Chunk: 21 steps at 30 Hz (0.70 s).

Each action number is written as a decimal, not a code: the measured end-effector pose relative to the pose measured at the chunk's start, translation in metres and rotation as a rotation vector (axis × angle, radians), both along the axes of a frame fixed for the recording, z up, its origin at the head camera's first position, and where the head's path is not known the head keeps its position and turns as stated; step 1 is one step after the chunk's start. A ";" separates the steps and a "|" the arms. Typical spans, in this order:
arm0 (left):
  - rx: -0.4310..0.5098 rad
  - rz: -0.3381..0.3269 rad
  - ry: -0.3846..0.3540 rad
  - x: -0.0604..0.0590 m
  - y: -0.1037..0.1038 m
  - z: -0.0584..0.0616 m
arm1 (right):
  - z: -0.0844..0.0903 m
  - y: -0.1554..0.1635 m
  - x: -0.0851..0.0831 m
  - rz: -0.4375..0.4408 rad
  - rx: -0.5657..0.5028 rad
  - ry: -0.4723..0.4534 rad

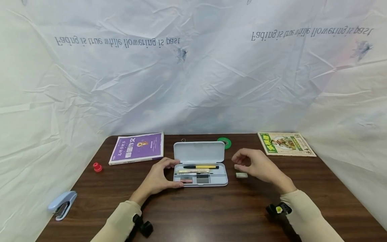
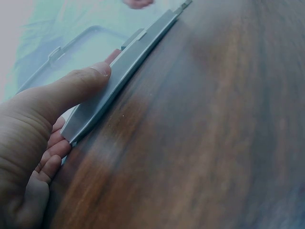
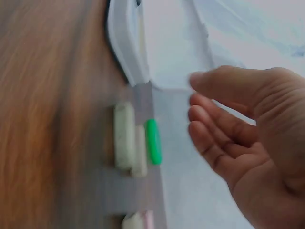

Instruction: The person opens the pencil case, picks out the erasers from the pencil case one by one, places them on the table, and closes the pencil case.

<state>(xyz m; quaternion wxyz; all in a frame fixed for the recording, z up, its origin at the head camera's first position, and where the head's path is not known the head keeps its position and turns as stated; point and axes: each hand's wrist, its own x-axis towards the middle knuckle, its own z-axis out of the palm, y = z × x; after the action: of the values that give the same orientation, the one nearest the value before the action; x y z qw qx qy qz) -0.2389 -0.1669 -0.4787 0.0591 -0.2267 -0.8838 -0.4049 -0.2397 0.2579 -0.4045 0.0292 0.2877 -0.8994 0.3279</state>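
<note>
My left hand (image 1: pixel 158 175) grips the left end of an open pale-blue pencil case (image 1: pixel 217 181), thumb along the front wall and fingers behind. In the case lie a yellow-and-black pen (image 1: pixel 203 167), a light-coloured pen (image 1: pixel 193 170), a thin dark-tipped pen, a pink eraser (image 1: pixel 186 181) and a dark rectangular block (image 1: pixel 203 178). My right hand (image 1: pixel 260 164) hovers right of the case, fingers loosely bent, holding nothing. Below it lies a whitish block like an eraser (image 1: pixel 242 175); a second pale block (image 3: pixel 139 155) sits behind it in the right wrist view.
A green tape roll (image 1: pixel 224 143) lies behind the case. A purple book (image 1: pixel 137 147) is at the back left, a green-and-cream book (image 1: pixel 286 144) at the back right. A red stopper-like piece (image 1: pixel 97 167) and a blue stapler (image 1: pixel 62 205) stand left. A sheet hangs behind the table.
</note>
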 end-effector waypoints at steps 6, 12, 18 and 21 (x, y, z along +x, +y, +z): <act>0.005 0.004 -0.006 0.000 0.001 0.000 | 0.013 -0.031 0.002 0.030 -0.148 0.064; 0.013 0.006 -0.009 0.000 0.001 0.000 | 0.018 -0.068 0.000 0.132 -0.201 0.078; 0.014 -0.003 -0.006 -0.001 0.002 0.000 | 0.009 -0.095 0.000 0.217 -0.184 0.071; 0.014 -0.004 0.004 -0.001 0.001 0.000 | 0.001 -0.103 0.001 0.261 -0.131 0.072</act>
<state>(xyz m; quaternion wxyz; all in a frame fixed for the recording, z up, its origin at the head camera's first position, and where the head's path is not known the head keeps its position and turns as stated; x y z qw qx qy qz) -0.2401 -0.1661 -0.4784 0.0619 -0.2288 -0.8804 -0.4107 -0.2388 0.1550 -0.4033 0.0371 0.4110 -0.8295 0.3762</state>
